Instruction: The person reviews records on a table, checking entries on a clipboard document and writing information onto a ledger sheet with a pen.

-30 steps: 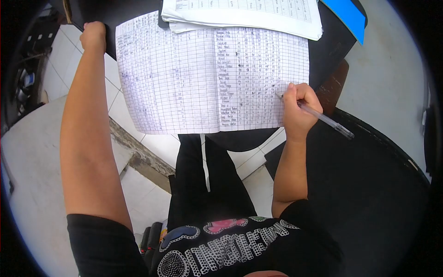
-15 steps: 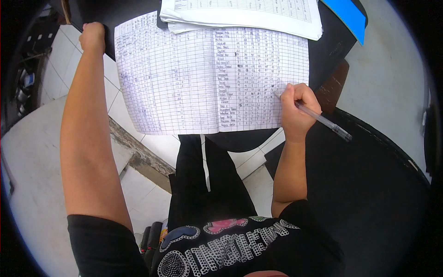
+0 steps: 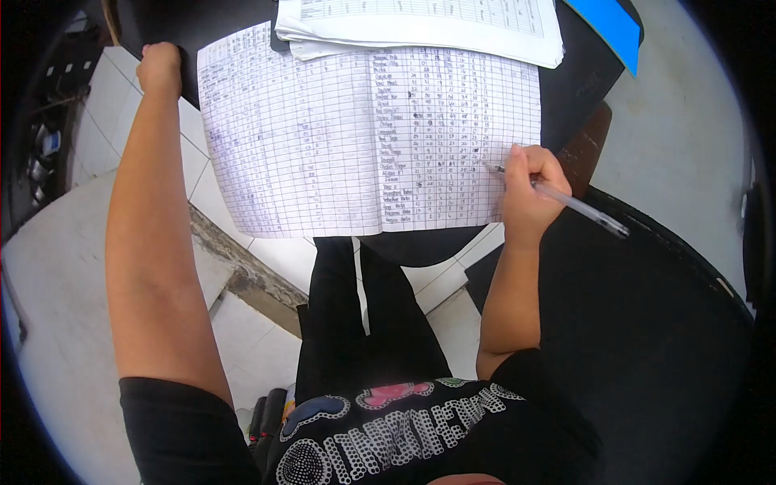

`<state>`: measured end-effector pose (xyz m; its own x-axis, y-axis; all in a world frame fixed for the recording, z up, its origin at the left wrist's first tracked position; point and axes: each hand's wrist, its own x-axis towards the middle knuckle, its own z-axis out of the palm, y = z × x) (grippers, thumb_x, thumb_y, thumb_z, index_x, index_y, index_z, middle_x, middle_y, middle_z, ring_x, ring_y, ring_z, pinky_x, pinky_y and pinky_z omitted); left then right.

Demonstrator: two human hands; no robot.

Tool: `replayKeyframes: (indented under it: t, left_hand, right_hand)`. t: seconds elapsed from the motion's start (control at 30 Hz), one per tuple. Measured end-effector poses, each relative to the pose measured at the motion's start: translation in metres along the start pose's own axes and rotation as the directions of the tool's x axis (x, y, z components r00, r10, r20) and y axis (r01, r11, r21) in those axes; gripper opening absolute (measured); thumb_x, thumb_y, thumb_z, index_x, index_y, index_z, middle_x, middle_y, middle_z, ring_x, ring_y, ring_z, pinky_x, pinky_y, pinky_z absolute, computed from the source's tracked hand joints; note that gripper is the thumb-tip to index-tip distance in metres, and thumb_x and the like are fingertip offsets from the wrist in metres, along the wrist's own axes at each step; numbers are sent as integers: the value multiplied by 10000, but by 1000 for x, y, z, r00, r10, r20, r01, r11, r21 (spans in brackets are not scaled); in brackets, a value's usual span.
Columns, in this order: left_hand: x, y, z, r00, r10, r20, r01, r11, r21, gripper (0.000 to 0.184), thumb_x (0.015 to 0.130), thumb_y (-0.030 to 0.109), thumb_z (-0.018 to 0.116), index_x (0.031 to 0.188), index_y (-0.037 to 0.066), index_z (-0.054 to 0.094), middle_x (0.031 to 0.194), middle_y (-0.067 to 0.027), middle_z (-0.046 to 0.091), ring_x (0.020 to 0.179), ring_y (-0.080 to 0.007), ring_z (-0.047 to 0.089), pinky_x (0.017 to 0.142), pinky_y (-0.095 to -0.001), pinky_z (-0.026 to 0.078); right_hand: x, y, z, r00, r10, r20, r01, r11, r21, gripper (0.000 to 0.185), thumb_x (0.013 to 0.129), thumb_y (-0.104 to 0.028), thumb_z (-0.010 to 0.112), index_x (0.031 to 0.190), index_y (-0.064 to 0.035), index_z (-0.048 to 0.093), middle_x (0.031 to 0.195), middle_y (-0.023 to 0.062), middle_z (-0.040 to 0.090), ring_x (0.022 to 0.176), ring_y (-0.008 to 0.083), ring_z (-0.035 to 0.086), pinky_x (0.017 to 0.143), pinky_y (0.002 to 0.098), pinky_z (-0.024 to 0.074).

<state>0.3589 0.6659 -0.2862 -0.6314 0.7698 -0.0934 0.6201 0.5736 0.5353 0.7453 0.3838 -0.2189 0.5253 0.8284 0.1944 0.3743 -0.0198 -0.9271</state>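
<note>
An open notebook [image 3: 323,186] with grid-lined pages lies on the black table [image 3: 578,97], its columns filled with handwritten words and numbers. My right hand [image 3: 535,190] pinches a clear-barrelled pen [image 3: 594,212]. The pen's tip rests at or just above the right page, near the number columns. At the table's left edge is my left hand [image 3: 159,69], its fingers curled closed around the rim and partly hidden. A stack of printed sheets [image 3: 428,20] with tables overlaps the notebook's top edge.
A blue flat item [image 3: 610,32] lies at the table's upper right. To the right stands a large black surface [image 3: 630,347]. White floor tiles [image 3: 275,263] show below the table. Dark shelving with metal items [image 3: 44,145] is at the far left.
My right hand has shifted slightly right with the pen, and the pen's tip has moved a little right across the page. My left hand stays at the table edge.
</note>
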Motion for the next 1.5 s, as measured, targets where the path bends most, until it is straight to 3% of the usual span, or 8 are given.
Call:
replayKeyframes:
  t: [0.1,0.2,0.3,0.4,0.5,0.6,0.73,1.5]
  left_hand:
    - [38,-28,15,972,235,26,-233,939,251,501,837,253,331,1272,31,442,1274,-233,452,1174,-356,449,965,-356,369]
    - [-12,7,-6,1000,23,-1,-23,999,29,504,835,240,323,1277,26,435,1281,-226,449,1179,-358,444,967,-355,366]
    - [-2,-3,1,993,109,-38,-109,994,11,500,842,239,315,1264,2,439,1269,-243,452,1182,-358,441,969,-356,364]
    - [-8,5,-3,1000,13,-21,-13,1000,22,501,871,277,331,1229,-53,450,1253,-258,460,1173,-355,450,968,-353,365]
    - [-39,29,-14,969,-243,-37,227,944,-240,529,890,327,364,1185,-101,462,1246,-266,460,1168,-355,454,965,-353,368]
    - [-26,21,-6,962,-266,-61,237,926,-293,553,894,354,389,1163,-123,463,1245,-262,462,1164,-359,454,961,-356,371]
    - [-20,15,-6,984,-168,-53,159,977,-146,564,904,360,348,1170,-128,447,1245,-277,450,1167,-371,445,965,-367,366]
    - [-44,33,-19,971,-235,-40,224,956,-187,539,911,356,319,1185,-106,372,1196,-309,469,1130,-409,461,952,-419,363]
  right_hand:
    - [-1,12,-10,998,42,40,-46,996,80,243,802,18,575,592,-35,465,588,-5,495,527,46,401,488,206,321]
    - [-2,11,-11,995,93,29,-96,987,125,171,834,-28,581,679,-24,509,629,22,542,564,52,478,518,193,390]
    - [-2,6,-5,994,106,24,-109,973,201,115,863,-83,575,794,-4,526,693,57,583,625,71,553,573,205,468]
    - [-2,3,-5,988,151,15,-150,965,214,118,874,-104,564,857,7,526,749,78,600,676,101,597,626,233,512]
    - [-1,1,-3,982,188,11,-186,961,204,125,879,-111,557,861,9,524,773,81,599,668,99,590,616,230,507]
    - [-2,3,-3,978,209,14,-207,953,221,125,881,-111,552,863,11,527,773,78,598,672,99,589,618,229,505]
    - [-2,3,-3,980,199,15,-198,956,215,125,881,-108,550,861,14,531,778,76,596,670,98,585,621,226,498]
    - [-2,6,0,990,144,-10,-141,981,136,80,865,-66,548,853,13,552,741,56,597,642,88,571,593,218,467]
